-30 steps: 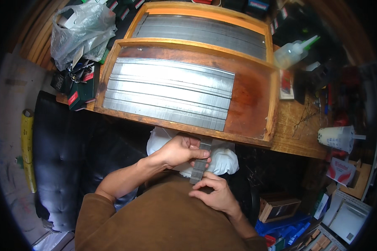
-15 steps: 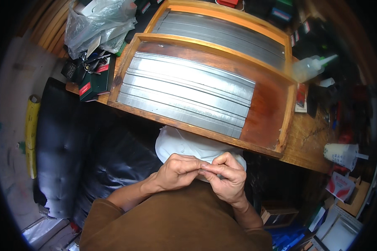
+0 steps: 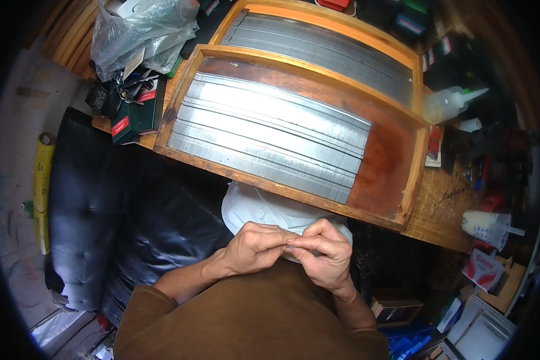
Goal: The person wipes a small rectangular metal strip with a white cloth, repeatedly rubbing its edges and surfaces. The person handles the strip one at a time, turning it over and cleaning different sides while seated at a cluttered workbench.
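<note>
My left hand (image 3: 255,247) and my right hand (image 3: 325,255) meet fingertip to fingertip in front of my chest, just short of the bench edge. Both are closed in a pinch; whatever lies between the fingertips is too small to make out. Beneath them a white cloth (image 3: 264,207) covers my lap. Beyond the hands, a wooden tray (image 3: 264,178) rests on the bench with rows of thin, shiny metal strips (image 3: 270,126) packed side by side. Its right end shows bare reddish-brown wood. A second wooden tray (image 3: 336,19) behind it holds darker metal strips (image 3: 324,51).
A clear plastic bag (image 3: 141,39) and dark green boxes (image 3: 139,120) sit at the left of the bench (image 3: 444,210). To the right are a squeeze bottle (image 3: 450,103) and a lidded cup with a straw (image 3: 487,228). A black padded seat (image 3: 90,204) stands at my left.
My hands keep the same pinch and have hardly moved. The view has shifted very slightly, so the trays and bench sit a little differently in the picture.
</note>
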A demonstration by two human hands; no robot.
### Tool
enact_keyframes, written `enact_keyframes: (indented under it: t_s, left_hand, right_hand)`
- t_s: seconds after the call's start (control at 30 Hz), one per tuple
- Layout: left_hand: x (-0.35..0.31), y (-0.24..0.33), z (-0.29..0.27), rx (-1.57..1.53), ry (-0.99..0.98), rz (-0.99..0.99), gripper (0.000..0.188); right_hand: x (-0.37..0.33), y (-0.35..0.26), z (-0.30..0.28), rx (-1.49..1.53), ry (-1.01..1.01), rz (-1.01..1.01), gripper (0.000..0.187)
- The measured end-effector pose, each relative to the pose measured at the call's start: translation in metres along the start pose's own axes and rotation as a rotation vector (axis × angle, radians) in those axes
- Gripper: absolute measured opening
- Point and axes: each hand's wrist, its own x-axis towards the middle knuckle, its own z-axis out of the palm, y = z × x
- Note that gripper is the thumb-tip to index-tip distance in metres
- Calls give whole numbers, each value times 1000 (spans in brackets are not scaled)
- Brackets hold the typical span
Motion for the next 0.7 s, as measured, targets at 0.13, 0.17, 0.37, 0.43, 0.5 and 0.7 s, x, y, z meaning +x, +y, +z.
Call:
enact_keyframes:
  t_s: [0.13, 0.17, 0.37, 0.43, 0.5, 0.7]
  left_hand:
    - [-1, 0, -1, -2, 5, -25, 28]
    - [-1, 1, -2, -4, -9, -56, 27]
    - [0, -2, -2, -84, -26, -112, 24]
    - [1, 0, -5, -81, -40, -116, 24]
    - [2, 2, -8, -69, -50, -104, 24]
    - [-1, -1, -6, -63, -56, -78, 33]
  right_hand:
    - [2, -2, -1, -14, -17, 16, 19]
    - [3, -1, -1, -17, -17, 22, 19]
    - [2, -4, 0, -16, 1, 80, 20]
    - [3, -10, 0, -36, 0, 98, 22]
    - [3, -12, -1, -29, -5, 75, 22]
    - [0, -8, -3, -36, -12, 34, 22]
